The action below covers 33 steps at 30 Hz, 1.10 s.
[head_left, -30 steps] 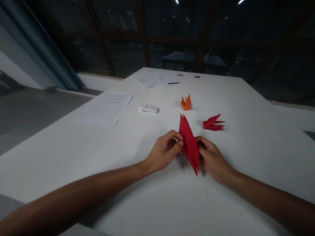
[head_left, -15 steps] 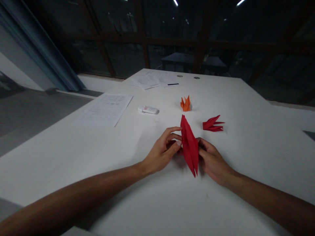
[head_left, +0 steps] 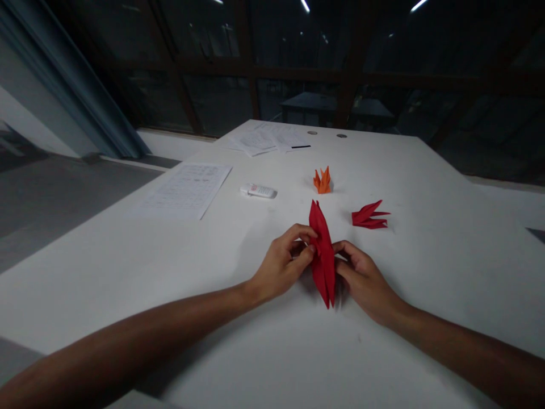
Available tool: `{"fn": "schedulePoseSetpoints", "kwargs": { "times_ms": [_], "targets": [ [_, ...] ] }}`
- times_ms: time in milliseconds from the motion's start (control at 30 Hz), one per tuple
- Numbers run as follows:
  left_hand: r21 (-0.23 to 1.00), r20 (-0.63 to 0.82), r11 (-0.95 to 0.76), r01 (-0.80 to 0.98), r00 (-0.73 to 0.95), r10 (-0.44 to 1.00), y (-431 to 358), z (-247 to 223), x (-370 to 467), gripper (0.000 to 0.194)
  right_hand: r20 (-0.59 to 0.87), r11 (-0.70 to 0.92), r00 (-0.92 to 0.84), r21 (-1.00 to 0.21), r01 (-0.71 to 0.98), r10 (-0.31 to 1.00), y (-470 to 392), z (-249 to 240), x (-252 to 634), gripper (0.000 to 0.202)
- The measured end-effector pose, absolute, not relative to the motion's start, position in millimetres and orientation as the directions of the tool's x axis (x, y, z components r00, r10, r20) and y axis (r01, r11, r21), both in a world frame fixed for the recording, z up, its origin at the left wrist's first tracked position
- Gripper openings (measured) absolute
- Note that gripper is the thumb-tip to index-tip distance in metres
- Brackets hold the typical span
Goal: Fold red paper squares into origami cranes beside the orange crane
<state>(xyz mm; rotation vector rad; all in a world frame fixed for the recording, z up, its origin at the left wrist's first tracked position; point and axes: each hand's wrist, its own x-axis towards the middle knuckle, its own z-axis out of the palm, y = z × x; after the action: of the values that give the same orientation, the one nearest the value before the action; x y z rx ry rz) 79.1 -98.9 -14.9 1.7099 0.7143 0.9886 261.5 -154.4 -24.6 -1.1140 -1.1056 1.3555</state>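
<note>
Red paper fold (head_left: 322,250) — middle behind hands' fingertips (head_left: 313,248)

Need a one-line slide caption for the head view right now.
Left hand and right hand pinch a folded red paper piece above a white table.

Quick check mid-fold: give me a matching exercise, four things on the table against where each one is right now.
Things:
1. long red folded paper
2. orange folded paper
3. small red folded paper
4. white tube

Places:
A. lying beside the printed sheet
B. pinched between the left hand and right hand
C. standing farthest back of the folded pieces
D. lying flat, right of the hands

Pairs: 1-B, 2-C, 3-D, 4-A
</note>
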Motion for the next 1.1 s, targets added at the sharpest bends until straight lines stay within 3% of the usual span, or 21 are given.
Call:
{"fn": "schedulePoseSetpoints", "kwargs": {
  "times_ms": [100, 433, 533, 767, 900, 1100],
  "targets": [
    [0.937, 0.274, -0.344, 0.053, 0.497, 0.823, -98.4, -14.2, 80.5, 0.001, -0.032, -0.034, -0.020, -0.992, -0.123, 0.999, -154.2, -23.7, 259.0, 0.008],
    [0.899, 0.313, -0.420, 0.126, 0.486, 0.816, -105.5, -5.4, 83.6, 0.027, 0.054, 0.055, 0.043, -0.998, -0.009, 0.998, -155.1, -26.5, 259.9, 0.019],
    [0.887, 0.313, -0.431, 0.165, 0.470, 0.825, -103.7, -5.6, 84.7, 0.024, 0.065, 0.064, 0.043, -0.998, 0.018, 0.997, -154.6, -27.3, 260.2, 0.020],
    [0.951, 0.239, -0.306, 0.052, 0.507, 0.828, -98.8, -9.5, 86.9, 0.018, 0.091, 0.091, 0.053, -0.996, -0.011, 0.994, -153.2, -24.7, 260.4, 0.025],
    [0.977, 0.202, -0.207, -0.040, 0.461, 0.864, -96.9, -15.9, 86.8, 0.030, 0.115, 0.113, 0.046, -0.993, 0.034, 0.992, -152.8, -24.7, 260.9, 0.025],
    [0.933, 0.274, -0.353, 0.070, 0.498, 0.823, -98.5, -12.8, 85.3, 0.019, 0.154, 0.150, 0.056, -0.986, 0.067, 0.987, -151.9, -28.5, 261.7, 0.021]
  ]
}}
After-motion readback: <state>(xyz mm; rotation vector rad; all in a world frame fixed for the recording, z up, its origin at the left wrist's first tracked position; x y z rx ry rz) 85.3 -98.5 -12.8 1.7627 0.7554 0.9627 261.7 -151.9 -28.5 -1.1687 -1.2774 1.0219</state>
